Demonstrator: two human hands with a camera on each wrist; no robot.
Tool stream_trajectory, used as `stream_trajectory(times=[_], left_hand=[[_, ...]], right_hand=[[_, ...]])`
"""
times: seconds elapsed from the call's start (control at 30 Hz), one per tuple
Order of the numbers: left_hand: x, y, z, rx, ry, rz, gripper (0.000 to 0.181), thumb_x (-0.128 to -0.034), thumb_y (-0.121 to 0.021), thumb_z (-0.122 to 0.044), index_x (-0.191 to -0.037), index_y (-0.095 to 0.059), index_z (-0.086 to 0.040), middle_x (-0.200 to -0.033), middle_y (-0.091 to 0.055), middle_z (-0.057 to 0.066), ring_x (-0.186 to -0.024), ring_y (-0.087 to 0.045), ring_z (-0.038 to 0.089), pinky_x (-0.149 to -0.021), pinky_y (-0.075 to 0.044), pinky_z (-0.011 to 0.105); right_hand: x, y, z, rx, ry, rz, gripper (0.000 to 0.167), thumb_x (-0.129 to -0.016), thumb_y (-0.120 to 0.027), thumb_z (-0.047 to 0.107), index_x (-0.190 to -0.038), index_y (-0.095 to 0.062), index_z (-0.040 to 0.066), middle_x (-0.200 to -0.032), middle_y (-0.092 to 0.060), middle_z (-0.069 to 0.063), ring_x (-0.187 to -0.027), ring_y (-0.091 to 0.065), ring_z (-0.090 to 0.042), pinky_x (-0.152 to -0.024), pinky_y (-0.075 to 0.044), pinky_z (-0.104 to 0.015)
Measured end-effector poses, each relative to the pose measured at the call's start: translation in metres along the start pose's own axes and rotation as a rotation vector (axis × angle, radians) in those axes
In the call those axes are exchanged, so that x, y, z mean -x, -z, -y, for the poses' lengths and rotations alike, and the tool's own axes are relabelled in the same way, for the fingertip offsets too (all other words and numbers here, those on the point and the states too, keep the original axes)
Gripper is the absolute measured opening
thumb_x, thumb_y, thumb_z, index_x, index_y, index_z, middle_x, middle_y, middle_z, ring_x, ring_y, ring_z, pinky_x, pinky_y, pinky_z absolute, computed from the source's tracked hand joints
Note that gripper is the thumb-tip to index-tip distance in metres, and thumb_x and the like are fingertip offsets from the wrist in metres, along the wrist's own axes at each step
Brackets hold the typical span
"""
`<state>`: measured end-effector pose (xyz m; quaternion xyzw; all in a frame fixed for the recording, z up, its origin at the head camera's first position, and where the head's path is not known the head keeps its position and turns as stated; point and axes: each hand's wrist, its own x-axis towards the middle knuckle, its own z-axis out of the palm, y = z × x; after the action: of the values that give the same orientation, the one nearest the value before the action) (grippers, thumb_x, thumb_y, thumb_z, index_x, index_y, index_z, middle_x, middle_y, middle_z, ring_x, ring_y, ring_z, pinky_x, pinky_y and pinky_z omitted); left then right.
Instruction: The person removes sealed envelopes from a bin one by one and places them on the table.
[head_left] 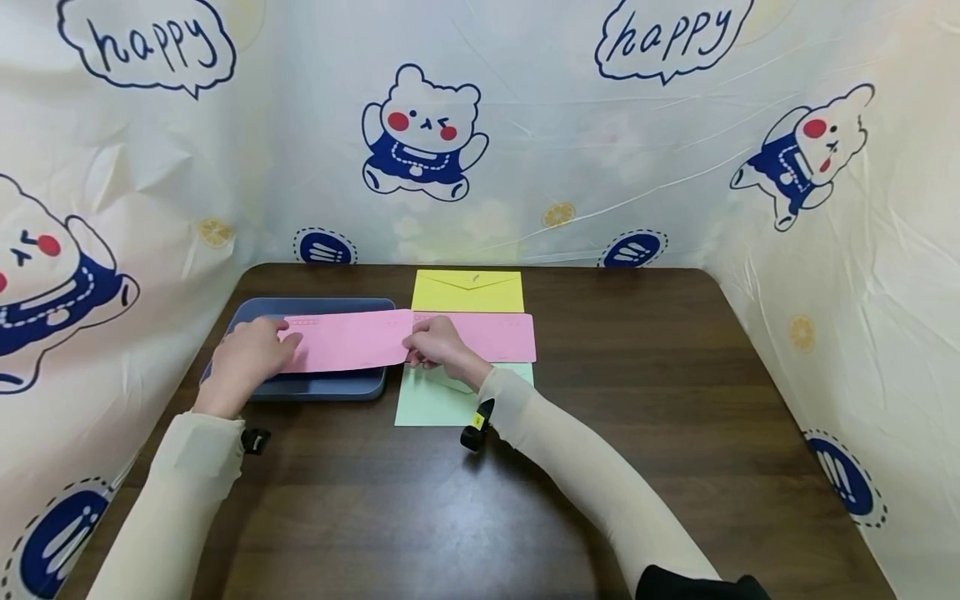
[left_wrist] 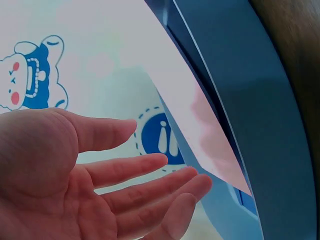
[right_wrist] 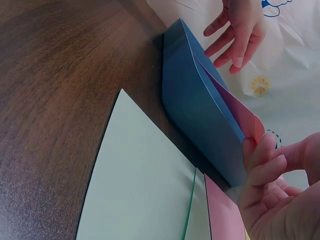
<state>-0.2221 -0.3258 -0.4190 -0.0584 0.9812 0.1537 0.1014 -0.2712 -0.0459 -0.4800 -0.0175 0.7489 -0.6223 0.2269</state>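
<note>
A pink envelope (head_left: pixel 345 340) lies across the top of a blue tray (head_left: pixel 371 385), its right end reaching past the tray's edge. My right hand (head_left: pixel 438 343) pinches that right end between thumb and fingers, plain in the right wrist view beside the pink envelope's edge (right_wrist: pixel 240 112). At the envelope's left end is my left hand (head_left: pixel 251 354); in the left wrist view its fingers (left_wrist: pixel 145 192) are spread loosely with nothing between them. Beneath my right hand a second pink envelope (head_left: pixel 502 337) lies between a yellow envelope (head_left: pixel 468 292) and a light green envelope (head_left: pixel 427 404).
All this stands on a dark brown wooden table (head_left: pixel 600 467). A printed cloth (head_left: pixel 540 150) with cartoon bears hangs behind the table and along both sides. The tray's raised wall (right_wrist: pixel 180 85) stands just left of the green envelope.
</note>
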Motion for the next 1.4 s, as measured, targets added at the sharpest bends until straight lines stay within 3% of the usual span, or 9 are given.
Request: stream_trajectory(times=[0.13, 0.3, 0.57, 0.73, 0.87, 1.1, 1.23, 1.4], left_hand=[[0.004, -0.005, -0.012, 0.036, -0.040, -0.025, 0.045, -0.1064, -0.057, -0.028, -0.128, -0.063, 0.011, -0.102, -0.067, 0.029, -0.083, -0.060, 0.041, -0.069, -0.053, 0.053], [0.012, -0.013, -0.032, 0.067, -0.084, 0.003, 0.037, -0.1060, -0.060, -0.026, -0.111, -0.072, 0.009, -0.071, -0.061, 0.011, -0.066, -0.058, 0.028, -0.058, -0.046, 0.039], [0.030, -0.034, -0.074, 0.070, -0.158, 0.024, 0.032, -0.1037, -0.067, -0.025, -0.106, -0.077, 0.005, -0.066, -0.061, 0.008, -0.063, -0.057, 0.025, -0.059, -0.046, 0.037], [0.040, -0.052, -0.089, 0.060, -0.211, -0.008, 0.027, -0.1005, -0.072, -0.024, -0.098, -0.077, 0.002, -0.064, -0.058, 0.006, -0.060, -0.055, 0.025, -0.056, -0.045, 0.036], [0.044, -0.065, -0.095, 0.025, -0.226, -0.053, 0.025, -0.0977, -0.076, -0.023, -0.093, -0.076, 0.002, -0.062, -0.056, 0.006, -0.058, -0.053, 0.024, -0.054, -0.043, 0.036], [0.044, -0.082, -0.097, -0.001, -0.254, -0.058, 0.020, -0.0947, -0.079, -0.018, -0.084, -0.074, -0.001, -0.062, -0.055, 0.005, -0.056, -0.051, 0.023, -0.051, -0.041, 0.035], [0.041, -0.087, -0.097, -0.021, -0.280, -0.112, 0.016, -0.0929, -0.079, -0.011, -0.081, -0.074, -0.001, -0.059, -0.054, 0.004, -0.055, -0.050, 0.024, -0.053, -0.042, 0.038], [0.039, -0.088, -0.096, -0.078, -0.316, -0.155, 0.024, -0.0917, -0.078, -0.008, -0.070, -0.070, -0.005, -0.056, -0.053, 0.003, -0.056, -0.052, 0.026, -0.057, -0.047, 0.045]], right_hand=[[0.001, 0.001, -0.001, -0.010, -0.003, -0.005, 0.021, -0.098, -0.068, 0.003, -0.078, -0.066, 0.002, -0.066, -0.065, -0.009, -0.057, -0.057, -0.021, -0.047, -0.038, -0.021], [0.002, 0.002, -0.001, -0.016, -0.010, -0.004, 0.024, -0.098, -0.068, 0.001, -0.075, -0.063, 0.002, -0.063, -0.063, -0.008, -0.055, -0.055, -0.019, -0.046, -0.037, -0.020], [0.004, 0.007, -0.002, 0.000, 0.000, 0.001, 0.021, -0.098, -0.068, 0.003, -0.077, -0.066, 0.002, -0.067, -0.065, -0.009, -0.057, -0.057, -0.020, -0.047, -0.038, -0.020], [0.004, 0.010, -0.004, 0.010, -0.002, 0.000, 0.020, -0.098, -0.068, 0.003, -0.078, -0.067, 0.002, -0.065, -0.065, -0.008, -0.057, -0.057, -0.020, -0.047, -0.038, -0.021], [0.003, 0.012, -0.006, 0.008, 0.005, 0.003, 0.021, -0.098, -0.068, 0.003, -0.077, -0.067, 0.001, -0.064, -0.064, -0.008, -0.057, -0.056, -0.020, -0.047, -0.038, -0.021], [0.003, 0.016, -0.006, 0.004, -0.008, -0.005, 0.020, -0.098, -0.069, 0.004, -0.078, -0.069, 0.002, -0.065, -0.065, -0.008, -0.056, -0.056, -0.018, -0.049, -0.040, -0.023], [0.005, 0.018, -0.006, -0.007, -0.011, 0.007, 0.019, -0.098, -0.068, 0.004, -0.079, -0.068, 0.001, -0.065, -0.065, -0.007, -0.055, -0.056, -0.016, -0.048, -0.040, -0.022], [0.005, 0.020, -0.008, -0.009, -0.008, 0.027, 0.020, -0.098, -0.069, 0.005, -0.079, -0.067, 0.001, -0.065, -0.065, -0.007, -0.056, -0.056, -0.018, -0.049, -0.040, -0.023]])
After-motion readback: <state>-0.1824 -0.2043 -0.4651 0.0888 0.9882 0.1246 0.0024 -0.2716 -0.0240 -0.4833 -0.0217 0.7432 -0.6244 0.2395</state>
